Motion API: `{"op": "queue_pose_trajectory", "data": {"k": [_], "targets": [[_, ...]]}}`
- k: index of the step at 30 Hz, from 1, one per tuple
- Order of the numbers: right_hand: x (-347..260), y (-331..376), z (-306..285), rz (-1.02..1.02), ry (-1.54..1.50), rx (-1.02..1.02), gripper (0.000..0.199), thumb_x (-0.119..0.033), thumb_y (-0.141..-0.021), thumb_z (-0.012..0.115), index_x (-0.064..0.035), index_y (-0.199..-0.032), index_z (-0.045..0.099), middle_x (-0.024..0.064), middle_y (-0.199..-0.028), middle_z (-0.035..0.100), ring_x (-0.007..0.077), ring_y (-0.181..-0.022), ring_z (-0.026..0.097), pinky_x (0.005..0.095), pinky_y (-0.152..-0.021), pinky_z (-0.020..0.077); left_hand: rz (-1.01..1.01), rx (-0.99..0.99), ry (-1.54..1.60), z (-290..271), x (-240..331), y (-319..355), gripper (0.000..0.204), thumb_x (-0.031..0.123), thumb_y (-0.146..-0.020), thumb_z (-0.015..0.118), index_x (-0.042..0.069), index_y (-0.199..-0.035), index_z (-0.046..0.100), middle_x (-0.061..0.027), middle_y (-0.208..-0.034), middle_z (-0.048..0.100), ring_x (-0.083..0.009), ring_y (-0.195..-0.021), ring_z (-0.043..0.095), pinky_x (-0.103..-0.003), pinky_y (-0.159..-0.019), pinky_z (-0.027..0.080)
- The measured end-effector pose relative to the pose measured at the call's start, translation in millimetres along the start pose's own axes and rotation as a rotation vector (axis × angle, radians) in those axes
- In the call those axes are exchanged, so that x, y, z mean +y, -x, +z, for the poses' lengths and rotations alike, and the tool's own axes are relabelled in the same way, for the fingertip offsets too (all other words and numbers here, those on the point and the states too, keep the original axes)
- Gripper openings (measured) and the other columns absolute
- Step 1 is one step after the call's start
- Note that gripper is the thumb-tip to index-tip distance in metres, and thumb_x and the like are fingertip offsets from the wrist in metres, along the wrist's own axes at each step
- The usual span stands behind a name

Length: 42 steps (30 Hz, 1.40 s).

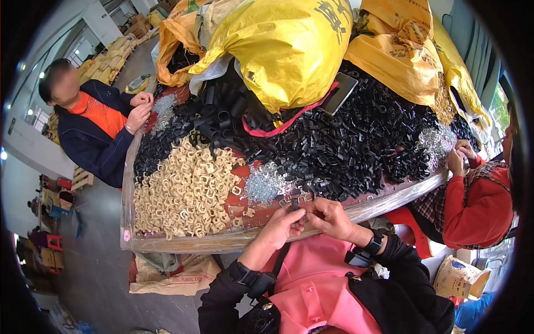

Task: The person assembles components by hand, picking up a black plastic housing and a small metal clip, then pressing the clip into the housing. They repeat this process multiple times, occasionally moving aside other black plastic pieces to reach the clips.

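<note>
Near the table's front edge, my left hand [282, 227] is closed on a small black plastic part [294, 205] that sticks up between thumb and fingertips. Close beside it, my right hand [332, 219] is pinched shut; whatever lies between its fingertips is too small to make out. Just beyond my hands is a small heap of silvery metal bits [261, 185], with several metal loops [300, 198] by my fingers. A large pile of black plastic parts [356, 142] spreads behind them. Left of these lies a heap of beige plastic buckles [181, 195].
Yellow sacks [295, 50] and an orange sack [397, 55] stand along the table's far side. A phone [339, 93] rests on the black pile. One person [92, 125] works at the left, another [478, 206] at the right. The table edge [183, 244] is wrapped in clear film.
</note>
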State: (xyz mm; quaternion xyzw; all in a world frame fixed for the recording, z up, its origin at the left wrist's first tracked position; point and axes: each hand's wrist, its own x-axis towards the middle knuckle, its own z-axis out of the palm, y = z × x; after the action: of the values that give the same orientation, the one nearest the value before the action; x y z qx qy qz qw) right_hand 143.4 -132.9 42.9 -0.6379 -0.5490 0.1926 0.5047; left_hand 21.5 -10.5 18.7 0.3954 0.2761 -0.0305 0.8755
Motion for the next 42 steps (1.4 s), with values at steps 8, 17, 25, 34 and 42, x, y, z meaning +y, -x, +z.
{"op": "queue_pose_trajectory", "data": {"k": [8,17,25,34,42], "targets": [[-4,-10,-4,-0.129,0.237,-0.09,0.008,-0.007,-0.07,0.058,-0.0049,-0.073,0.05,0.0083,-0.087,0.05,0.0244,-0.082,0.05,0.0324,-0.067,0.0373,0.068,-0.169,0.353,3,6,10,0.027,0.016,-0.086,0.044,0.003,-0.109,0.043,-0.0071,-0.092,0.054,-0.0154,-0.075,0.056,-0.026,-0.059,0.047],[-10,-18,0,-0.333,0.453,-0.091,0.011,-0.009,-0.063,0.06,-0.0075,-0.072,0.053,0.0053,-0.092,0.047,0.0237,-0.09,0.043,0.0351,-0.071,0.0319,0.102,-0.086,0.063,-5,4,14,0.029,0.019,-0.089,0.04,0.001,-0.112,0.043,-0.0051,-0.098,0.053,-0.0112,-0.081,0.055,-0.023,-0.066,0.048],[-7,-23,5,-0.252,0.421,-0.166,0.013,-0.01,-0.058,0.064,-0.008,-0.067,0.055,0.0034,-0.089,0.048,0.0234,-0.09,0.044,0.0356,-0.072,0.0315,0.095,-0.106,0.053,-6,0,18,0.03,0.018,-0.089,0.04,0.0,-0.113,0.043,-0.0034,-0.098,0.052,-0.0089,-0.082,0.053,-0.022,-0.07,0.046],[-5,-35,13,-0.167,0.391,-0.276,0.012,-0.012,-0.055,0.064,-0.0092,-0.062,0.054,-0.0006,-0.086,0.048,0.0198,-0.084,0.042,0.0329,-0.068,0.0317,0.06,-0.143,0.042,-19,-6,19,0.029,0.017,-0.088,0.042,0.001,-0.113,0.043,-0.0038,-0.098,0.052,-0.0094,-0.082,0.053,-0.022,-0.072,0.045],[6,-36,33,-0.2,0.341,-0.273,0.012,-0.012,-0.055,0.064,-0.0101,-0.062,0.055,-0.0013,-0.089,0.049,0.0198,-0.084,0.043,0.0339,-0.069,0.0327,0.07,-0.126,0.147,-37,-12,22,0.03,0.015,-0.086,0.045,0.001,-0.113,0.044,-0.0032,-0.099,0.052,-0.0087,-0.082,0.053,-0.021,-0.07,0.044]]}}
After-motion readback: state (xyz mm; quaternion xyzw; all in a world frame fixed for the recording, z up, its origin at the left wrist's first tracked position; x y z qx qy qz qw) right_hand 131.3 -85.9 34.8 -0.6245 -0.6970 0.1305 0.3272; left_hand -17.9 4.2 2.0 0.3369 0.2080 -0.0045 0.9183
